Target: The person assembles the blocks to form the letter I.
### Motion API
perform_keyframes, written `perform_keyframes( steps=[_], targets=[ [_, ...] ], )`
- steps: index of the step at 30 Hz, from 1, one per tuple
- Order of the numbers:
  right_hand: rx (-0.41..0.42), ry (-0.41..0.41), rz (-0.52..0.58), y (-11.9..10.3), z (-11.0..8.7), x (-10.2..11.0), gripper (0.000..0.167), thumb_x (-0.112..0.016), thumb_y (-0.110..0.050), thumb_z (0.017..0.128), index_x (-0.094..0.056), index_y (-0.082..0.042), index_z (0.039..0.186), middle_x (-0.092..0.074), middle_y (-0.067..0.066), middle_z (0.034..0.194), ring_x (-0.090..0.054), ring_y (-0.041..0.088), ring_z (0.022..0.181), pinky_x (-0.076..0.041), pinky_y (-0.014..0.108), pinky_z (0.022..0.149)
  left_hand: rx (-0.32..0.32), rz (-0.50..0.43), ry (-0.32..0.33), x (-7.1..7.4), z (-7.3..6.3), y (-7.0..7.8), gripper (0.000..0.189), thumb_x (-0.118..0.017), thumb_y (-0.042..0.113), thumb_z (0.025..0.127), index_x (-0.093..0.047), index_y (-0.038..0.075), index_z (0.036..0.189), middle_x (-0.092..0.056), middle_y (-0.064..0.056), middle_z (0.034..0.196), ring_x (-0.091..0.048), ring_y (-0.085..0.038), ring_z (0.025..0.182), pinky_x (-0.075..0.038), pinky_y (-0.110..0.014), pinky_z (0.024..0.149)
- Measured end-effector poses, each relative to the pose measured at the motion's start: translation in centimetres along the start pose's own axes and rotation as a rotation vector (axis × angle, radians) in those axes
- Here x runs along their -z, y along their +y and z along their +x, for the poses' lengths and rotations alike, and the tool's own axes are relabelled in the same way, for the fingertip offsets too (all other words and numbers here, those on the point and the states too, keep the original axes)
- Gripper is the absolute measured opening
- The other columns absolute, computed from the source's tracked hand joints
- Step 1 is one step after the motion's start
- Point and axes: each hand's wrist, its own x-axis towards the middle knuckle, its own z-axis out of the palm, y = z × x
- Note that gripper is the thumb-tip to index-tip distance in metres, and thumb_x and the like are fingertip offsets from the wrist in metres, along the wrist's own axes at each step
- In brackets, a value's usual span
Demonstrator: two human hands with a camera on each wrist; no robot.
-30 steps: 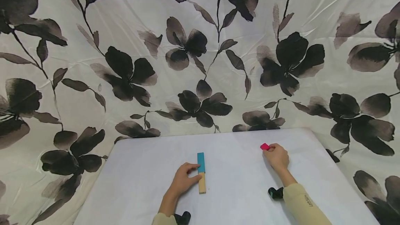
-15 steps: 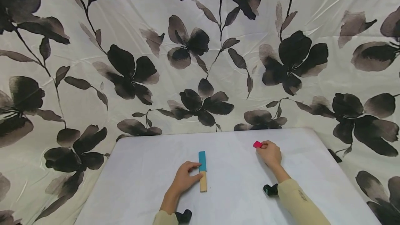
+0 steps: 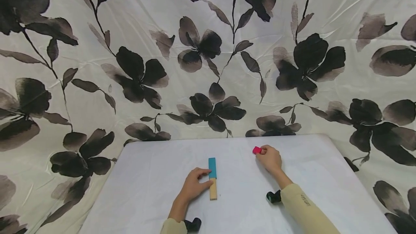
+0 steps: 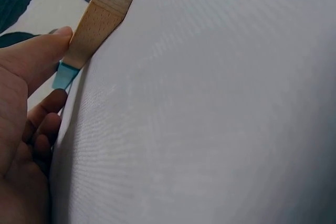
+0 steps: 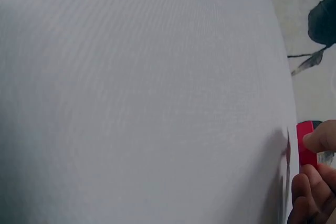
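My right hand [image 3: 269, 158] is bringing the red block [image 3: 256, 150] leftward, and the gap to the other two pieces is narrowing compared with a second ago. My left hand [image 3: 194, 185] is staying where it was, beside the blue block [image 3: 212, 168] and the wooden block [image 3: 213, 190], which are keeping their end-to-end line on the white table [image 3: 156, 176].

I'm pinching the red block between the thumb and fingers of my right hand, near the far edge of the table; whether it's touching the surface I can't tell. On the left I'm keeping thumb and forefinger apart, the thumb resting against the bare wood and the forefinger by the blue.

The red piece is looking small, bright and flat-faced, partly hidden by my fingers. The blue one is lying farther from me, slim and plain; the pale wooden one is lying nearer, showing grain and a dark "49" at its near end.
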Motion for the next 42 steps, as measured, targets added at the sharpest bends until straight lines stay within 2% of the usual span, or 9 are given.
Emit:
perform_keyframes(
  steps=[5, 12, 19, 28, 42],
  targets=[
    [0.044, 0.003, 0.005, -1.7, 0.3, -0.7, 0.031, -0.071, -0.019, 0.083, -0.067, -0.001, 0.108, -0.068, 0.008, 0.087, -0.062, 0.026, 0.082, -0.049, 0.044, 0.072, -0.013, -0.007, 0.021, 0.2, 0.1, 0.4, 0.039, -0.079, 0.032, 0.082, -0.07, 0.016, 0.117, -0.06, 0.005, 0.101, -0.052, -0.016, 0.089, -0.045, -0.035, 0.08],
    [0.054, -0.018, 0.008, -3.6, 0.8, -1.7, 0.031, -0.072, -0.018, 0.082, -0.068, -0.003, 0.109, -0.068, 0.005, 0.087, -0.061, 0.023, 0.082, -0.049, 0.042, 0.073, -0.004, 0.005, 0.02, 0.4, 0.4, 0.7, 0.04, -0.079, 0.031, 0.082, -0.07, 0.017, 0.118, -0.06, 0.006, 0.101, -0.051, -0.014, 0.089, -0.045, -0.033, 0.08],
    [0.079, -0.042, 0.018, -4.2, 1.1, -2.7, 0.031, -0.073, -0.019, 0.082, -0.069, -0.004, 0.109, -0.067, 0.003, 0.085, -0.06, 0.022, 0.079, -0.049, 0.041, 0.072, -0.002, 0.006, 0.019, 0.5, 0.3, 0.9, 0.04, -0.079, 0.03, 0.081, -0.07, 0.016, 0.118, -0.06, 0.006, 0.1, -0.051, -0.014, 0.088, -0.044, -0.032, 0.079],
    [0.154, -0.092, 0.059, -5.1, 1.3, -3.6, 0.032, -0.076, -0.019, 0.081, -0.069, -0.002, 0.108, -0.067, 0.004, 0.086, -0.061, 0.02, 0.08, -0.05, 0.041, 0.076, -0.006, 0.028, 0.005, 0.1, 0.2, 0.5, 0.04, -0.078, 0.033, 0.083, -0.07, 0.017, 0.118, -0.059, 0.007, 0.102, -0.05, -0.013, 0.088, -0.045, -0.032, 0.078],
    [0.19, -0.15, 0.066, -5.8, 1.5, -5.2, 0.032, -0.074, -0.018, 0.082, -0.069, -0.002, 0.109, -0.067, 0.004, 0.088, -0.06, 0.024, 0.087, -0.049, 0.043, 0.083, 0.005, 0.019, 0.003, -0.1, -0.1, 0.4, 0.041, -0.078, 0.034, 0.083, -0.07, 0.017, 0.119, -0.059, 0.006, 0.1, -0.05, -0.014, 0.087, -0.044, -0.032, 0.077]
  ],
)
